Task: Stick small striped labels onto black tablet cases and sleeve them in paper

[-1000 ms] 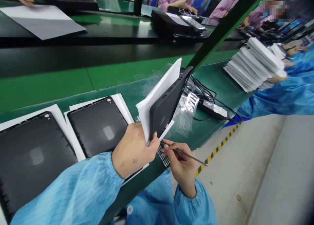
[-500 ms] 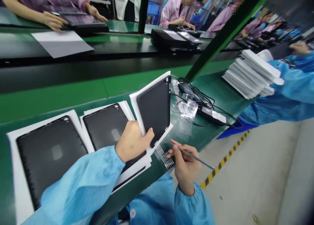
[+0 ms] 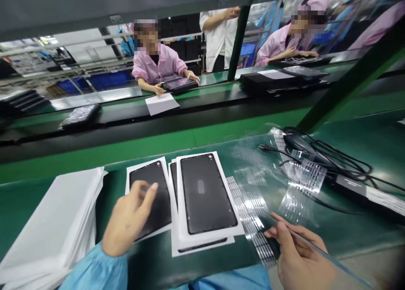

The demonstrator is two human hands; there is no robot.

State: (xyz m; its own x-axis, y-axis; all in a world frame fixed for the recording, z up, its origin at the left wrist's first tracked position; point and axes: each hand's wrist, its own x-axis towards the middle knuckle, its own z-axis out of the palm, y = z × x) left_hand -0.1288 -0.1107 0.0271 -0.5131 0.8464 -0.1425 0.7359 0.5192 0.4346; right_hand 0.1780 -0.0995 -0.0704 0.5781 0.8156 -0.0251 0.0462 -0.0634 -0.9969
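The left hand (image 3: 128, 219) reaches forward from a blue sleeve (image 3: 95, 271), wrist low, fingers half curled and spread, gripping nothing. It sits over the left black tablet back panel (image 3: 149, 193), though whether its fingertips (image 3: 152, 188) touch the panel I cannot tell. The right hand (image 3: 297, 256) lies at the lower right, its fingers closed around a slim metal pick (image 3: 348, 269), whose tip points up and to the left. Just beside and under that hand runs a clear film sheet (image 3: 249, 210) with rows of silvery strips. The left panel lies flat on a white backing sheet, next to a second black panel (image 3: 205, 193) on its own sheet, which overlaps a third panel (image 3: 173, 182). All rest on the green surface (image 3: 28, 201), with a stack of white sheets (image 3: 53, 226) further left. To the right lie a black power adapter (image 3: 351, 186) and tangled cables (image 3: 329, 155). Across the line, a co-worker in a pink coat (image 3: 155, 66) has both hands at a tablet (image 3: 177, 83).
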